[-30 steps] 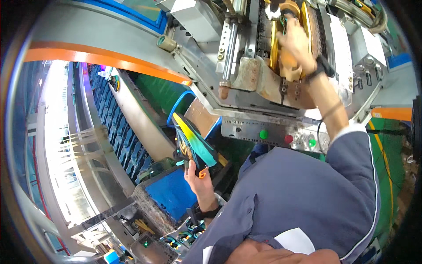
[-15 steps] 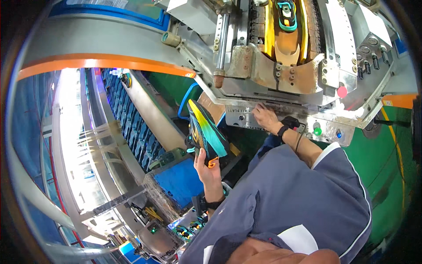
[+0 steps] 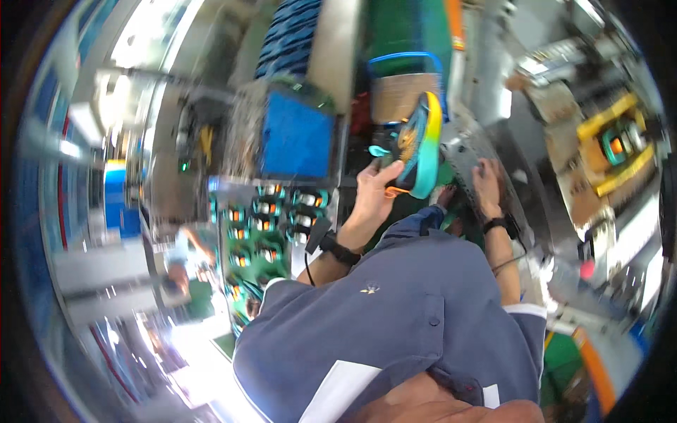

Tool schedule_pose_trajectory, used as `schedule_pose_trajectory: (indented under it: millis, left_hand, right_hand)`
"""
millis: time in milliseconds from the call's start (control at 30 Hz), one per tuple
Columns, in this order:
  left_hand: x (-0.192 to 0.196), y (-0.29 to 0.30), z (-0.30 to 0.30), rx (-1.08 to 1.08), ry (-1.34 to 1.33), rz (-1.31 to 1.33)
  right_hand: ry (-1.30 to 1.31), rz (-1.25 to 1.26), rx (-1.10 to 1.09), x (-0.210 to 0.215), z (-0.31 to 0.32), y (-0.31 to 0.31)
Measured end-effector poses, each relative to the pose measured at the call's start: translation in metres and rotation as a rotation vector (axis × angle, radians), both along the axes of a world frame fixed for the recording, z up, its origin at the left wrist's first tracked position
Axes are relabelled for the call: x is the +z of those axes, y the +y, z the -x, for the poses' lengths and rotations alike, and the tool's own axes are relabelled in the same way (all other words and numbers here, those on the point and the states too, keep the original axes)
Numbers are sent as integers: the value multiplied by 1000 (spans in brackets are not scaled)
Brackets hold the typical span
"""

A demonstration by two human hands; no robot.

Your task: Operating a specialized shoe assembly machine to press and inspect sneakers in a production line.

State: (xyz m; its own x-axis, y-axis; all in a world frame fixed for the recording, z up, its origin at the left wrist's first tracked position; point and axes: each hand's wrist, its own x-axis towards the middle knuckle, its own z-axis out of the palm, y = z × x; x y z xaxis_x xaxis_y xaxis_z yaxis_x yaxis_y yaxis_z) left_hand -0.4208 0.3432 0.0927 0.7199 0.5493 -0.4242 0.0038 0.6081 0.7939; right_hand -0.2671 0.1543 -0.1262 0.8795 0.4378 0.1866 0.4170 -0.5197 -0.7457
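Note:
My left hand [image 3: 377,187] is closed around the heel end of a sports shoe [image 3: 428,151] with a dark upper and a sole fading from yellow to turquoise. The shoe's toe points away from me, and an orange loop hangs at its heel. To the right, my right hand [image 3: 488,187] is by the metal front panel [image 3: 465,137] of a machine. It looks open and holds nothing visible, though motion smears its fingers. Whether it touches the panel, I cannot tell. Another similar shoe [image 3: 618,144] sits between yellow pads in the machine.
Several shoes [image 3: 264,224] stand in rows on a rack to my left. Beyond them are a blue-topped box [image 3: 297,137] and a ridged blue conveyor [image 3: 290,35]. A blue-framed cart [image 3: 405,95] stands past the held shoe. Another person [image 3: 176,278] is at the far left.
The view has swung left, bringing the shoe rack into sight and shifting the machine to the right edge. The shoe remains in my left hand. My right hand has shifted along the machine's front.

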Motion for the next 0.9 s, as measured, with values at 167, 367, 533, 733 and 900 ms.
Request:
schedule_pose_trajectory:
  millis: [167,367,533,733,900]
  left_hand:
    - [-22,-2,83,90,171,-291]
    - [-40,14,192,599,144,141]
    - [-38,50,281,1064,51,103]
    - [-109,175,417,1326,86,-82]
    - [-132,297,503,1475,259,-16]
  right_hand:
    - [-23,177,78,-17,-4,-10]
    - [94,252,81,-44,-35,-24]
    - [14,-38,277,16,-60,58]
    - [-5,-216,549,207,34,293]
    - [-130,-116,602,203,82,422]
